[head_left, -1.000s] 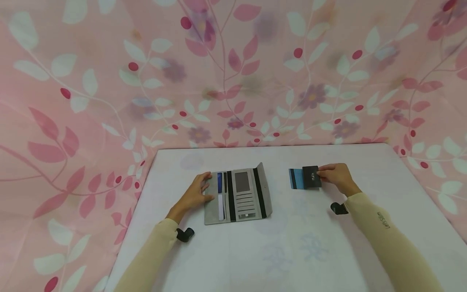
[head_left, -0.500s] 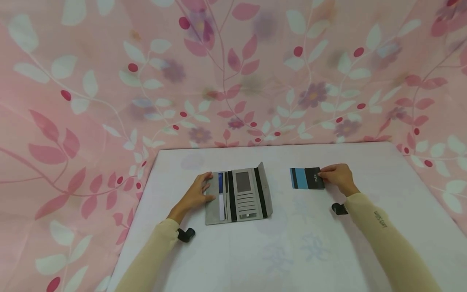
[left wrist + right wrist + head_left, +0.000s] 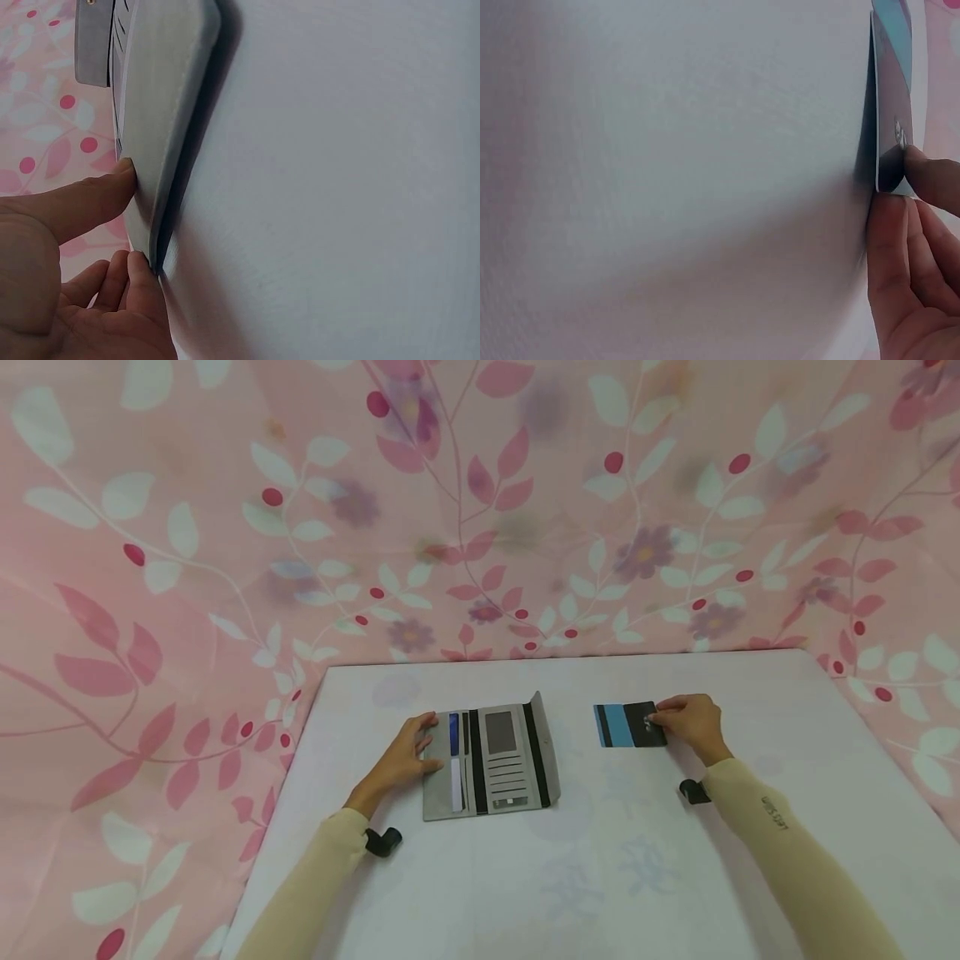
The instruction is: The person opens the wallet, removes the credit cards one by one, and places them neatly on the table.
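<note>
White table [image 3: 525, 877], wallet [image 3: 497, 777] and cards [image 3: 637, 727] between hands [image 3: 401, 758] [image 3: 693, 725]

A white table [image 3: 480, 893] with faint flower marks carries an open grey wallet [image 3: 491, 762], which spreads inward from the left hand [image 3: 405, 750] at its outer edge. Just beyond the black card [image 3: 643, 724] pinched by the right hand [image 3: 693, 722] lies a blue card [image 3: 617, 726], its dark stripe farthest from that grip. Whether the black card touches the table is unclear.
</note>
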Motion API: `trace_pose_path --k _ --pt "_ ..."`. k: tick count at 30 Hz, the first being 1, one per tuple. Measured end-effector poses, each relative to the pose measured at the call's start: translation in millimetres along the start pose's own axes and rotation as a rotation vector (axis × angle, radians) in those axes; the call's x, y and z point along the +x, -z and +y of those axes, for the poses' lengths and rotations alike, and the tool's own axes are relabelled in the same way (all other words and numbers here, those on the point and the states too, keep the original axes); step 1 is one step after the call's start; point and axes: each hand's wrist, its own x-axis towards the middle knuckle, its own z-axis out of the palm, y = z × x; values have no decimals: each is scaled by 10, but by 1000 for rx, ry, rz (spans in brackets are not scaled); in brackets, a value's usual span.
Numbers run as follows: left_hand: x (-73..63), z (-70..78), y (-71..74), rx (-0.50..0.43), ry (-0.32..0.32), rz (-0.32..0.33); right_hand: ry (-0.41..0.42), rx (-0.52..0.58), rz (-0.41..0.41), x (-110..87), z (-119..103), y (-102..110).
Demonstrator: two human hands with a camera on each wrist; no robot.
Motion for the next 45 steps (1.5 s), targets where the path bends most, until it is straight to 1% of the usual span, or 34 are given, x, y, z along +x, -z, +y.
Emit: trace_pose_path --k 3,5,7,10,12,14,16,18,20,23,26,29,34,37,40,42,45 --pt "-61 148 12 -17 -7 -11 65 -35 14 -1 -26 -15" --pt "-98 250 20 -28 -6 -20 91 -65 24 -8 -44 -16" --pt "-110 266 28 -29 -1 -22 108 -85 27 -19 -67 -11" --pt "-114 252 40 -23 4 -13 127 -105 23 -16 -95 -26" --pt "-102 177 47 -14 5 2 153 -107 26 -4 -133 -65" --pt "-89 74 55 -5 5 14 185 -105 29 9 -215 -127" --pt "-79 -23 65 4 15 22 229 -93 38 27 -350 -212" --pt "-75 -92 82 13 28 27 270 -78 46 43 -553 -319" --pt "-81 -113 94 14 41 33 319 -44 35 59 -795 -434" --pt "-90 -119 105 12 54 38 367 30 -8 53 -1191 -619" --pt "-85 -124 100 3 61 35 380 117 -78 7 -1556 -819" --pt "-70 -142 88 6 65 27 379 159 -142 -61 -1854 -1041" --pt "-50 -107 54 6 69 19 373 181 -238 -181 -2176 -1432" --pt "-35 -83 32 -16 55 21 360 193 -290 -243 -2268 -1636" --pt "-11 -81 13 -32 27 16 338 190 -332 -282 -2281 -1794" --pt "2 -81 5 -38 11 11 319 178 -346 -294 -2258 -1863" --pt "11 -76 4 -31 5 11 294 156 -344 -302 -2218 -1906"
